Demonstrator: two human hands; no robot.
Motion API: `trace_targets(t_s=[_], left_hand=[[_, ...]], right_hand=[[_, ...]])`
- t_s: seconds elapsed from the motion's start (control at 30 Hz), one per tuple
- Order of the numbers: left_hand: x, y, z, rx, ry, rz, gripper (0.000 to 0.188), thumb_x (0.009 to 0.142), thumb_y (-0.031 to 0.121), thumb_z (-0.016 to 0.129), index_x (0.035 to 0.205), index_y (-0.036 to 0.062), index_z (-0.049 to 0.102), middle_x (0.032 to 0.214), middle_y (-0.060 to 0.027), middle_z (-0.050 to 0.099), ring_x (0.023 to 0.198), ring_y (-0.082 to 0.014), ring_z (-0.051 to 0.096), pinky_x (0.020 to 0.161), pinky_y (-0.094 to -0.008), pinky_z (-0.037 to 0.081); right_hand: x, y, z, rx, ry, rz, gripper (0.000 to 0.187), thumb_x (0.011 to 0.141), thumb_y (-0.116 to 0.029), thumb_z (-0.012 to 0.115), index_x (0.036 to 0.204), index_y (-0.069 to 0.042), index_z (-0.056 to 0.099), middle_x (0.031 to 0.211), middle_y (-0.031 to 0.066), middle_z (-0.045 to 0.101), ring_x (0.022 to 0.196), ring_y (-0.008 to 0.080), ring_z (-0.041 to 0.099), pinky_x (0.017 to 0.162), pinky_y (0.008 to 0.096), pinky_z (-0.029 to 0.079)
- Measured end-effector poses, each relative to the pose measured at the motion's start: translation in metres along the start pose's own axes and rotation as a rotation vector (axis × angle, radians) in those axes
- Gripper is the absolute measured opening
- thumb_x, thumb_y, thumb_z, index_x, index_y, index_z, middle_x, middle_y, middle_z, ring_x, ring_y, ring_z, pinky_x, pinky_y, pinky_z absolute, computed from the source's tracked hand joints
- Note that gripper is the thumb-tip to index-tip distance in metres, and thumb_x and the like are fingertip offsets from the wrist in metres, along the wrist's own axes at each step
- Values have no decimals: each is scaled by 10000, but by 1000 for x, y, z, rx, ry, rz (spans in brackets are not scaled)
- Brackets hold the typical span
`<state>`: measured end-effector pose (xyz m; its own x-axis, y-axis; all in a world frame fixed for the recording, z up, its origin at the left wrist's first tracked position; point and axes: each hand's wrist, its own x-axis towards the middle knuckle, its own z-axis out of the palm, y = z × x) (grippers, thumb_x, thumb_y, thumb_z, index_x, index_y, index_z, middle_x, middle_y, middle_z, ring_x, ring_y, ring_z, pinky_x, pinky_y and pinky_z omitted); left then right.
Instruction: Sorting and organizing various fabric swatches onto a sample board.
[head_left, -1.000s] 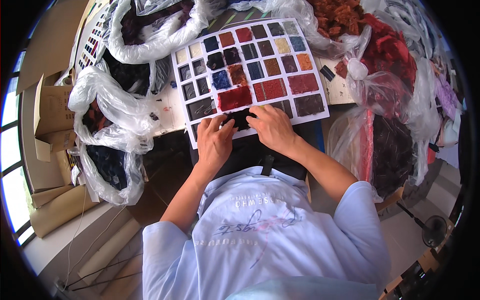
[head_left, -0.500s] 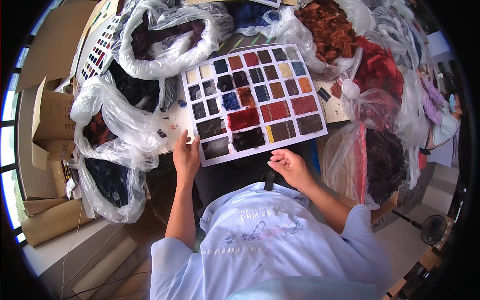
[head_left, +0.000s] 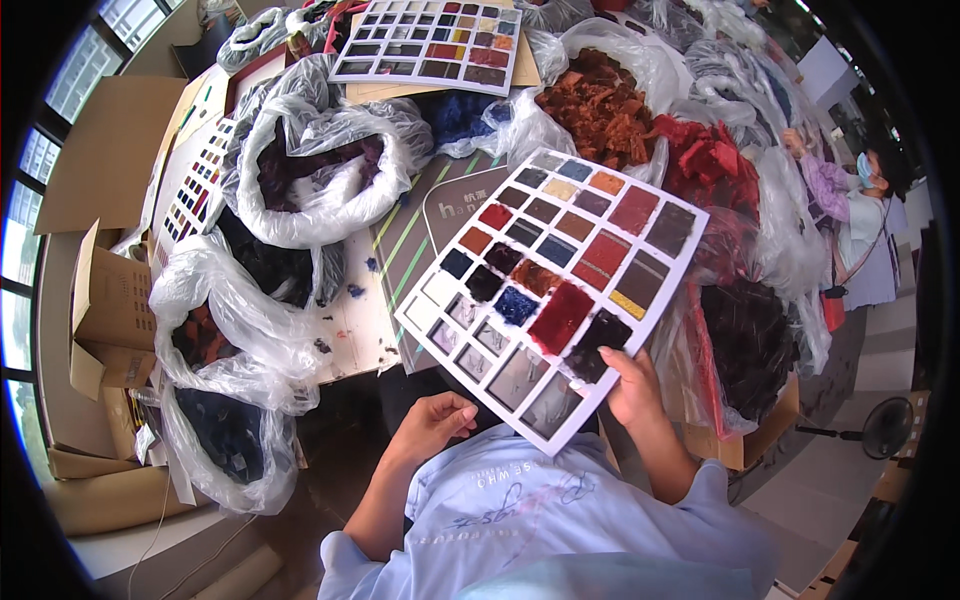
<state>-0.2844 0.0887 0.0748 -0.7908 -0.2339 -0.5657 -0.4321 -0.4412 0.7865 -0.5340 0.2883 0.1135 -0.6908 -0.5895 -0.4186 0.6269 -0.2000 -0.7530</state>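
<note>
A white sample board (head_left: pixel 470 338) with rows of square and rectangular windows is tilted over my lap. Many windows hold coloured swatches; fluffy red (head_left: pixel 561 316), blue (head_left: pixel 515 306) and black (head_left: pixel 600 344) fibre patches fill some of them. Windows along its lower left side show grey, shiny surfaces instead. My right hand (head_left: pixel 637 388) grips the board's lower right edge, thumb on top beside the black patch, other fingers hidden beneath. Off the lower left edge, my left hand (head_left: pixel 432 428) is curled closed, apart from the board, with nothing visible in it.
Open plastic bags of orange-brown (head_left: pixel 598 110), red (head_left: pixel 705 165), dark purple (head_left: pixel 325 170) and black fibre (head_left: pixel 745 335) crowd around. A similar board (head_left: pixel 430 45) lies at the back, a dark cutting mat (head_left: pixel 400 235) nearer. Cardboard boxes (head_left: pixel 112 300) stand left, a fan (head_left: pixel 885 428) right; another person (head_left: pixel 850 205) is far right.
The board has turned clockwise and shifted right, and my right hand has taken hold of its edge. My left hand has come off the board and moved nearer my body. The view has shifted.
</note>
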Motion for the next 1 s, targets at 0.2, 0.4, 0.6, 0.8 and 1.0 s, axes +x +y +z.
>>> trace_targets(t_s=[0.2,0.4,0.6,0.8,1.0], left_hand=[[91,94,-38,128,78,186,262,992,259,647,1013,-2,659,858,-15,662,787,-101,626,734,-253,518],[249,217,-89,155,157,380,294,975,292,664,1097,24,653,887,-48,693,747,-117,641,691,-247,501],[412,283,-131,-57,399,347,386,955,346,680,1192,47,618,1048,-69,684,827,-154,667,716,-282,534],[481,295,-114,-256,462,244,618,942,451,673,1284,-36,510,1154,-184,639,1004,-286,690,756,-325,574],[522,292,-131,-472,458,231,505,970,383,645,1247,-22,525,1128,-178,657,944,-313,709,755,-377,582]], right_hand=[[-13,-141,-26,-164,175,-234,524,859,18,583,1372,4,476,1240,143,616,1092,269,641,906,435,565],[64,-251,-91,-93,288,-399,389,907,-15,572,1293,-29,527,1119,147,679,964,306,703,825,473,598],[195,-296,-177,-184,544,-546,447,948,-245,673,1318,-45,523,1185,135,657,1010,298,684,792,452,589],[162,-224,-206,-332,956,-435,475,946,-355,684,1293,-61,546,1134,93,643,884,201,652,737,358,568],[130,-129,-151,-301,772,-179,324,998,-318,607,1191,-58,609,974,76,679,761,151,647,677,305,550]])
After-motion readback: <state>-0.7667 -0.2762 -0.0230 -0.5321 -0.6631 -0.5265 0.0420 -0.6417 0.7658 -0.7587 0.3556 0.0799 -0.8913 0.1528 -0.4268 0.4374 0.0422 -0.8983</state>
